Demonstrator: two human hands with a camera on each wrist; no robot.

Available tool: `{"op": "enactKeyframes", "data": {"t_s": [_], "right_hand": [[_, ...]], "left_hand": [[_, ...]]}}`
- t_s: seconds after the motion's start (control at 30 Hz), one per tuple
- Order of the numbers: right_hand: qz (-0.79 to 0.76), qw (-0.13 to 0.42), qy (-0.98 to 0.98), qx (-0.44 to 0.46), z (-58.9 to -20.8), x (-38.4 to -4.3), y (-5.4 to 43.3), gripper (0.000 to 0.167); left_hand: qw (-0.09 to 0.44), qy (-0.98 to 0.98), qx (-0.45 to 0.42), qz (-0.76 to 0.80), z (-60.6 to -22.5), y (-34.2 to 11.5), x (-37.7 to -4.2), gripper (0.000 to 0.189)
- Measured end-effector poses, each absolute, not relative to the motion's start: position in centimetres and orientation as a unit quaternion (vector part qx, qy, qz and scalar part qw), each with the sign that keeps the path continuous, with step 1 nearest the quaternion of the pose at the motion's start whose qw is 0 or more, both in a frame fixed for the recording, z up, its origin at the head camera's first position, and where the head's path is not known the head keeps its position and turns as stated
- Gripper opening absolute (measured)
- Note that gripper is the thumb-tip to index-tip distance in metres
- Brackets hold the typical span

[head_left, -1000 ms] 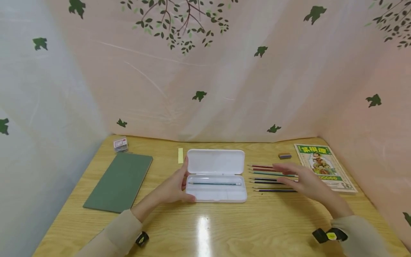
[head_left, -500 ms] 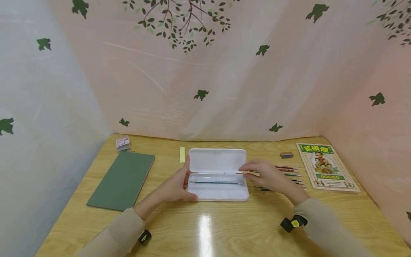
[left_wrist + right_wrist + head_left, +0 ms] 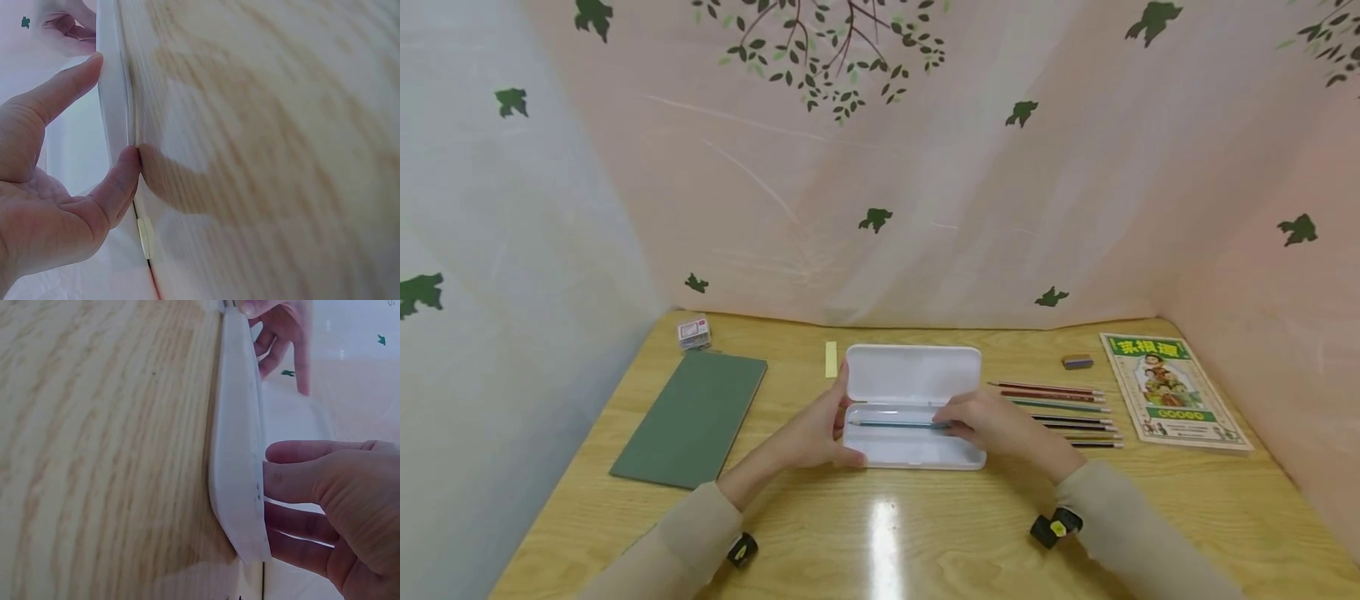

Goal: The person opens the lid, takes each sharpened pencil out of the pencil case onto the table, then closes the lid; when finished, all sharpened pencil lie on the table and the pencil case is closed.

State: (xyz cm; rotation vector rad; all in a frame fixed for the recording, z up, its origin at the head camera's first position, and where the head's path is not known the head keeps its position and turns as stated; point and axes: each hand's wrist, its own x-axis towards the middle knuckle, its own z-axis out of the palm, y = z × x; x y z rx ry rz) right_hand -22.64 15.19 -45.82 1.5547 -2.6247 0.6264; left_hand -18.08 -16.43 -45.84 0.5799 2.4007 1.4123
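Note:
An open white pencil case lies on the table, its lid tipped back. My left hand holds its left end, thumb at the front corner and fingers near the hinge side. One blue-green pencil lies lengthwise inside the tray. My right hand reaches over the case's right end, thumb and index finger down at the pencil's right end, which they hide. In the right wrist view, the right hand's fingers dip behind the case's side wall; I cannot tell whether they grip the pencil.
Several pencils lie in a row right of the case. Behind them are an eraser and a picture-covered booklet. On the left lie a green notebook, a small box and a yellow strip.
My right hand has moved left from above the row of pencils to inside the case's right end. The left hand keeps its hold, and the pencil in the tray lies as before.

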Motion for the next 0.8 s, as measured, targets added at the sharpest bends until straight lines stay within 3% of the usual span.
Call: {"op": "enactKeyframes", "data": {"t_s": [0.8], "right_hand": [[0.117,0.067,-0.872,0.47,-46.2,-21.8,13.9,0.022]], "left_hand": [[0.155,0.824,0.203,0.505,-46.3,-16.4,-18.4,0.14]]}}
